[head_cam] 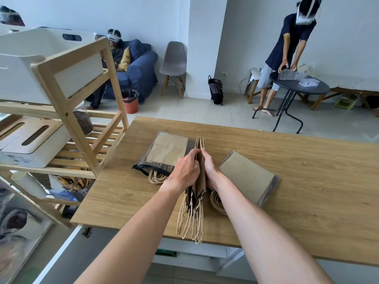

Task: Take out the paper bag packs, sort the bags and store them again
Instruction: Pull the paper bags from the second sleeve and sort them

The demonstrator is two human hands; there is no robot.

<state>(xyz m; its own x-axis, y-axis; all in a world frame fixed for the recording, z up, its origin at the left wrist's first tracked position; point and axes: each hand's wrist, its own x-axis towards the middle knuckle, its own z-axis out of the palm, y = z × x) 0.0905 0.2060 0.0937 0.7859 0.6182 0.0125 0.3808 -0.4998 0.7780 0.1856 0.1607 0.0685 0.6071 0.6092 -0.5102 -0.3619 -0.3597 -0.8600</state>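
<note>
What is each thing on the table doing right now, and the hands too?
Left hand: pressed on the stack's left side.
Right hand: pressed on its right side.
Stack of paper bags: on edge between both hands, handles hanging over the table edge.
Zip pouch: lying flat, bags inside, handles sticking out.
Clear pack: lying flat, bags inside.

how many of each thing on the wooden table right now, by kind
bag packs in plastic sleeves: 2, one left, one right
loose bag stack held on edge between left hand and right hand: 1; the bags in it are too tightly packed to count
total: 3 on the table
</note>
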